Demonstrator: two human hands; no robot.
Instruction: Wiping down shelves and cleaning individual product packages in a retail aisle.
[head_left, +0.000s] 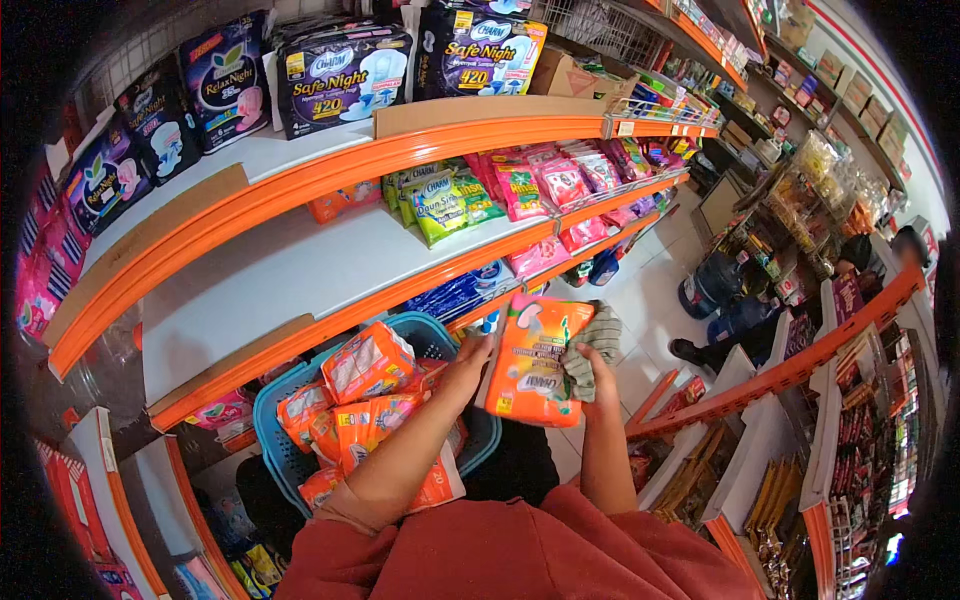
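My left hand (475, 361) grips the left edge of an orange pack of Charm sanitary pads (534, 360), its printing upside down in view. In my right hand (598, 379) is a bunched striped grey-green cloth (594, 346), pressed against the pack's right side. A blue plastic basket (271, 450) stands to the left of the held pack, below the shelves. Several orange packs (370, 364) lie heaped in it, partly behind my left forearm.
A white shelf with an orange edge (247, 292) carries green Charm packs (437, 206) and pink sachets. Dark night-pad packs (341, 81) line the shelf above. Water jugs (712, 285) stand on the tiled floor at right. Beyond the right-hand shelves, a person (862, 259) is partly visible.
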